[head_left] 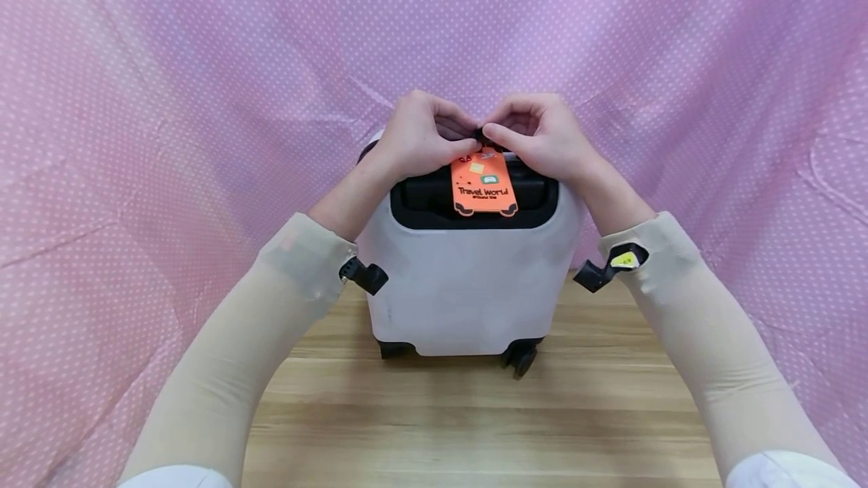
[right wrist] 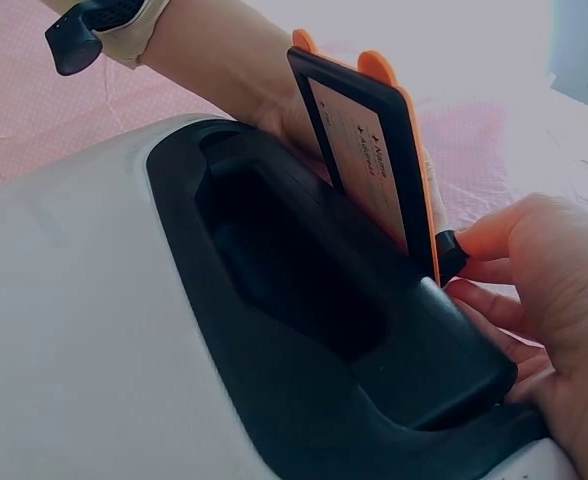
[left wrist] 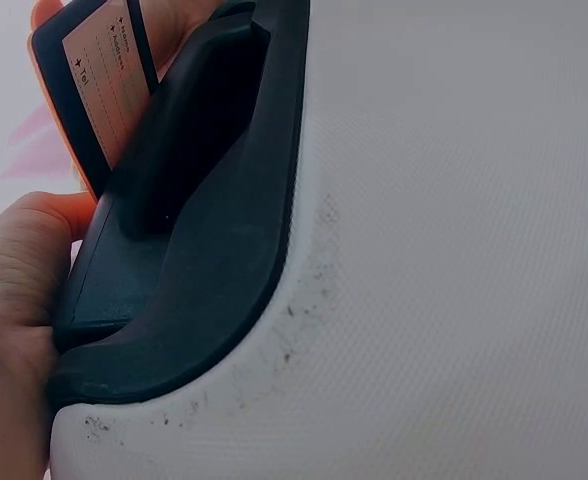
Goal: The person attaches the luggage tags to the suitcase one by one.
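Note:
An orange luggage tag (head_left: 484,183) printed "Travel World" hangs over the top handle recess of a white suitcase (head_left: 468,285). Its dark back with a name and address card (right wrist: 369,165) faces the right wrist camera. A short black strap (right wrist: 451,256) runs from the tag's top end. My right hand (head_left: 545,134) pinches this strap between thumb and fingers. From the other side my left hand (head_left: 420,134) meets it, thumb and fingertips closed at the strap by the tag's top. The black handle (left wrist: 124,260) lies just below both hands; the strap's far part is hidden behind fingers.
The suitcase stands upright on its black wheels (head_left: 521,358) on a wood-grain floor (head_left: 468,428). Pink dotted cloth (head_left: 434,28) hangs behind and along both sides. Black camera mounts (head_left: 364,275) stick out from both wrists close to the suitcase.

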Demonstrator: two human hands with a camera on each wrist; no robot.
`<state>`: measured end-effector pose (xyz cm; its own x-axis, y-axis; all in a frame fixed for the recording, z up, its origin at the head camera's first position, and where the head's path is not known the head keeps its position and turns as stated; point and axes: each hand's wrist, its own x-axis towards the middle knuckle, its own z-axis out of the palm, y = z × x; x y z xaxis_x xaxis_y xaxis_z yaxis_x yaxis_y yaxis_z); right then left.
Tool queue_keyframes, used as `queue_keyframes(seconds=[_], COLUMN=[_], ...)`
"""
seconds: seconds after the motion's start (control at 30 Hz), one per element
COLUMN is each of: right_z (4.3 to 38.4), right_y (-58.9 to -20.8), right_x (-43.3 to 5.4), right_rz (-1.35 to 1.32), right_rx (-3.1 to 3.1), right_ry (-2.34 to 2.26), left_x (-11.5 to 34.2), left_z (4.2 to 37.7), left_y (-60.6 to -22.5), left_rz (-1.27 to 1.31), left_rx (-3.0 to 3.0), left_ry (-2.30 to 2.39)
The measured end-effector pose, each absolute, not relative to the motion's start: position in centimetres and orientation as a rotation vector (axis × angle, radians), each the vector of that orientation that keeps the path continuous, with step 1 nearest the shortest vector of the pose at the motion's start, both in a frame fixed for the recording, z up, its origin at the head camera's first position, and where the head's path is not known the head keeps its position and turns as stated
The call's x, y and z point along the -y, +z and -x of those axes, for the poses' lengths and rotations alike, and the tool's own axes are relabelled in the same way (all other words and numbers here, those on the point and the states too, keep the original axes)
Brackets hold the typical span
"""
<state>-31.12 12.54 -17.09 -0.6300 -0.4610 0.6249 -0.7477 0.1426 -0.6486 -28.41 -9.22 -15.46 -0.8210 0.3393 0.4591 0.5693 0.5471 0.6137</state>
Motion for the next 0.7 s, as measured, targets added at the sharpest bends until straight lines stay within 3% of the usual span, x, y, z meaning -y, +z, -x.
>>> queue_keyframes(seconds=[0.7], right_z=[31.12], right_y=[-17.04], right_x=[-12.42], right_rz=[-1.199], right_rx=[2.141], right_ry=[1.45], left_x=[9.27], left_z=[28.51], left_y=[-15.52], left_rz=[0.765], left_rx=[2.501], left_ry=[-1.201])
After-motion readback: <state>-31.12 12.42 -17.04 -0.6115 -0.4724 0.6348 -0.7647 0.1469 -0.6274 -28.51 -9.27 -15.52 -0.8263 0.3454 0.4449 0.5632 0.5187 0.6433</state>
